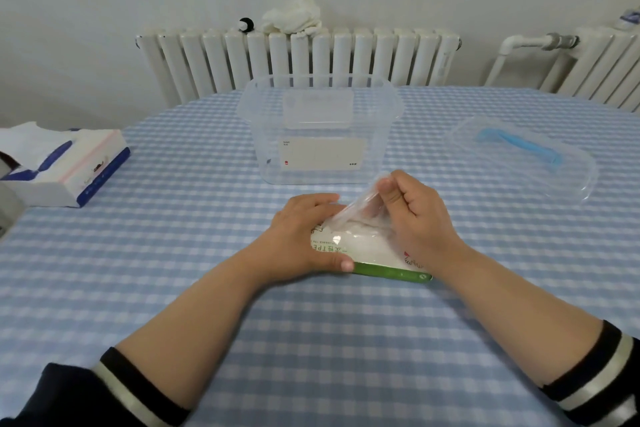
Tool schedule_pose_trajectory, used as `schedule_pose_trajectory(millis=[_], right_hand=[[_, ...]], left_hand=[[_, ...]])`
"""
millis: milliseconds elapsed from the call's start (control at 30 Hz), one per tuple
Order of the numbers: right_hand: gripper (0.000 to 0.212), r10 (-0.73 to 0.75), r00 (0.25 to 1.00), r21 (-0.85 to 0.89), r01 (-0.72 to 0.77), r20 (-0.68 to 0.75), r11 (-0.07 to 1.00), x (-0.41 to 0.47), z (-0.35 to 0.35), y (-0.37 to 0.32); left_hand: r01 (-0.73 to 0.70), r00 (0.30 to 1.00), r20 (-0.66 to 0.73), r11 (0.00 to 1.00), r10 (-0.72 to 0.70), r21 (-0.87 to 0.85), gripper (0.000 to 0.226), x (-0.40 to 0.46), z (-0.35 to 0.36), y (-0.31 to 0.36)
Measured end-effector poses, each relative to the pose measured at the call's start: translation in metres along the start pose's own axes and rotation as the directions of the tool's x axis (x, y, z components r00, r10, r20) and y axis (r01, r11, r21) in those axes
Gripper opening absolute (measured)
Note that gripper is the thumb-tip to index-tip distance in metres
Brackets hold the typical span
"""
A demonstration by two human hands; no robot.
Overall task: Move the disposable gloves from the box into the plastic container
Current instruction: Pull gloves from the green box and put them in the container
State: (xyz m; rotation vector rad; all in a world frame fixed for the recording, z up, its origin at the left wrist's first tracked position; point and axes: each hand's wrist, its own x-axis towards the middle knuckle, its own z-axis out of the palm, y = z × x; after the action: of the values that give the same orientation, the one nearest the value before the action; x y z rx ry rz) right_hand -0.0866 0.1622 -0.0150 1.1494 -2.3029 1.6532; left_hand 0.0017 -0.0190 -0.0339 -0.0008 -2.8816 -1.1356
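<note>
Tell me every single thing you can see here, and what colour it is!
glove box: one, white with a green edge, on the table near the person
glove: one, clear, being pulled out of the box
tub: one, clear, open, middle of the table behind the box
lid: one, clear with a blue handle, lying right of the tub
tissue box: one, white and blue, left edge of the table
tablecloth: one, blue and white checks
radiator: white, along the wall
cloth: one, white, on the radiator
left hand: holds the box down
right hand: grip pinches the glove
</note>
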Motion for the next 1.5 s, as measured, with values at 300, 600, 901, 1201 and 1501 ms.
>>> schedule_pose_trajectory(millis=[300,600,901,1201,1501], right_hand=[[0.021,0.198,0.87,-0.21,-0.111,0.451,0.971,0.002,0.004,-0.003],[0.037,0.237,0.928,0.187,-0.297,0.288,0.936,0.003,0.002,-0.01],[0.034,0.435,0.893,0.731,-0.374,0.116,0.571,0.013,-0.02,-0.03],[0.036,0.413,0.908,0.907,-0.233,0.073,0.351,0.056,-0.058,-0.061],[0.038,0.502,0.813,0.553,-0.573,0.295,0.605,0.062,-0.054,-0.069]], left_hand=[[0.098,0.993,-0.042,0.971,-0.11,-0.219,0.125,-0.003,0.003,-0.004],[0.058,0.994,-0.092,0.993,-0.067,-0.102,0.127,-0.004,0.007,0.0],[0.007,0.997,-0.075,0.999,-0.004,0.047,0.084,-0.006,0.004,0.005],[0.042,0.999,-0.014,0.995,-0.043,-0.094,0.094,-0.011,0.002,0.014],[-0.196,0.817,-0.541,0.978,0.2,0.065,0.087,0.0,-0.031,0.082]])
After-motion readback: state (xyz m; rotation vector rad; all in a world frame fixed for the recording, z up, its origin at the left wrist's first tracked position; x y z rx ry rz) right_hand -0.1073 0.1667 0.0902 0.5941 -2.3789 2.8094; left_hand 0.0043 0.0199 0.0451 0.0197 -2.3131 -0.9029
